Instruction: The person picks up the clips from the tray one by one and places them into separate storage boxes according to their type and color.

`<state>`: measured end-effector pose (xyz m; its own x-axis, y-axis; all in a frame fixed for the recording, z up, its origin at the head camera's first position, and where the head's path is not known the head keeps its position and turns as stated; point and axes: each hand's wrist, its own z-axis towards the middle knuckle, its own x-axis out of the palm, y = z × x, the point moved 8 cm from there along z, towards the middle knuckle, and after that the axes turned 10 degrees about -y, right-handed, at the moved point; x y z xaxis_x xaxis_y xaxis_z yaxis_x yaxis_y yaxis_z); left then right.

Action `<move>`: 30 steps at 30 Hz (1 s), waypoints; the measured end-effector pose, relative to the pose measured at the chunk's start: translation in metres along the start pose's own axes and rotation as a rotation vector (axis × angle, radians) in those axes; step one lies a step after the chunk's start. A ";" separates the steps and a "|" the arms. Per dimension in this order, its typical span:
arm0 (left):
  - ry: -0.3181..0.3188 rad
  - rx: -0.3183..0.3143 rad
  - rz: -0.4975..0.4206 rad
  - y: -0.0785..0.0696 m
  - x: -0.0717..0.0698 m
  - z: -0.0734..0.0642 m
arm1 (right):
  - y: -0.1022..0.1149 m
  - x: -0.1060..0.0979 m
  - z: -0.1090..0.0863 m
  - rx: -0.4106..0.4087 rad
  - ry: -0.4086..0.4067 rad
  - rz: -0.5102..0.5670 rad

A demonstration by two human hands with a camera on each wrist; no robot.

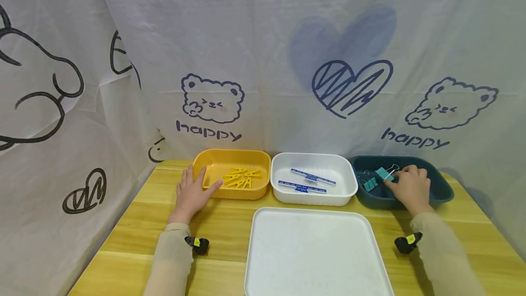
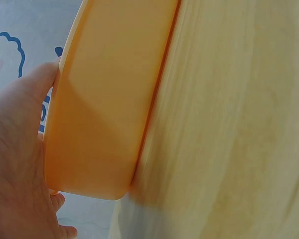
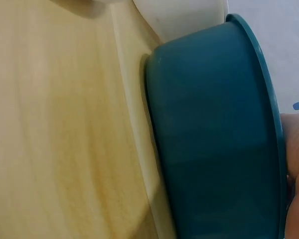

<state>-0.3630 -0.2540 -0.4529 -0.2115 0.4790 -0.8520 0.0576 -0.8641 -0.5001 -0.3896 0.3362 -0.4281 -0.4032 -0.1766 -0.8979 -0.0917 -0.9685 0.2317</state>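
My left hand [image 1: 192, 195] rests spread at the left front corner of the yellow bin [image 1: 200, 159], thumb along its rim. Several small yellow clothespins [image 1: 232, 178] lie in that bin. On the right, my right hand [image 1: 412, 189] reaches over the front rim into the dark teal bin [image 1: 441, 186], fingers bent downward. Its thumb and index fingertips are right at the wire handles of a teal binder clip [image 1: 383, 173]; I cannot tell whether they pinch it. Another teal binder clip [image 1: 370, 184] lies left of them. In the right wrist view the bin's wall [image 3: 214, 124] hides the fingertips.
Between the two bins stands a white bin [image 1: 312, 200] with two long blue ruler-like clips [image 1: 302, 187]. A large white tray [image 1: 314, 252] lies in front on the wooden table [image 1: 222, 236]. A printed white cloth [image 1: 271, 58] hangs close behind the bins.
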 end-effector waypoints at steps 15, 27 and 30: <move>0.018 -0.007 -0.016 -0.002 -0.002 -0.001 | -0.008 0.013 0.006 0.029 0.178 -0.036; 0.020 -0.011 0.003 -0.001 -0.001 -0.001 | -0.008 0.015 0.005 0.061 0.223 -0.043; 0.020 -0.014 -0.001 -0.001 -0.002 -0.001 | -0.008 0.017 0.006 0.061 0.224 -0.045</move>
<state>-0.3614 -0.2540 -0.4510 -0.1917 0.4829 -0.8544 0.0711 -0.8614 -0.5029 -0.4011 0.3424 -0.4425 -0.1862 -0.1746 -0.9669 -0.1623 -0.9651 0.2055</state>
